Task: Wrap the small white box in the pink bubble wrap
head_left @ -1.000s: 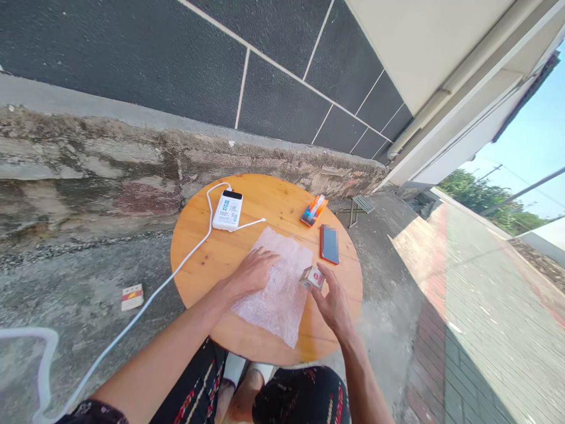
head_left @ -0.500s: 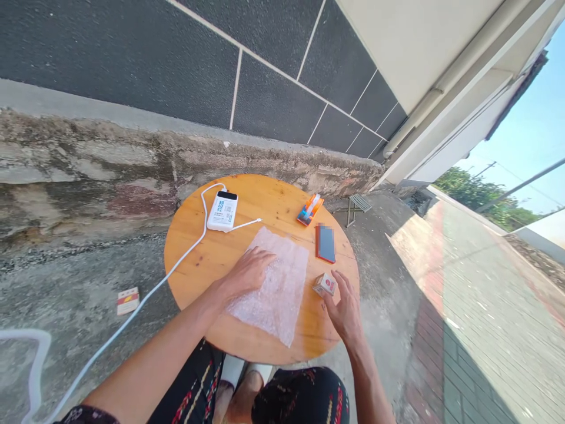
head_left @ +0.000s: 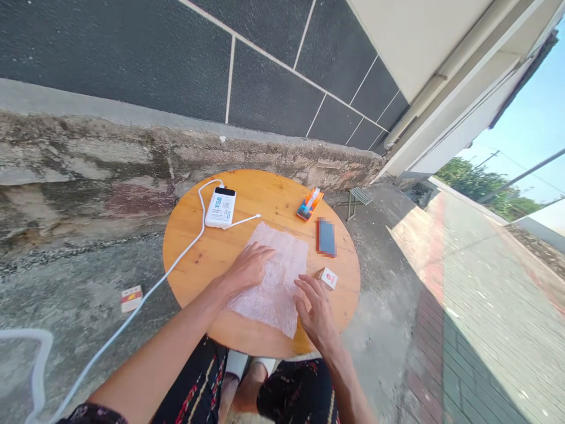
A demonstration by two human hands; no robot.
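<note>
A sheet of bubble wrap lies flat on the round wooden table. My left hand rests on its left part, fingers stretched out and holding nothing. Over the sheet's right edge is my right hand, fingers apart with nothing in them. A small printed cardboard box sits just beyond the right hand's fingers, not held. Farther back on the right lie a phone with a red edge and an orange and blue packet.
A white power bank with a white cable stands at the table's back left; the cable runs over the edge to the ground. A flat packet lies on the concrete. Behind the table are a wall and a folding stool.
My right hand has let go of the small box and moved left to the bubble wrap's edge. The left hand stays in place on the sheet.
</note>
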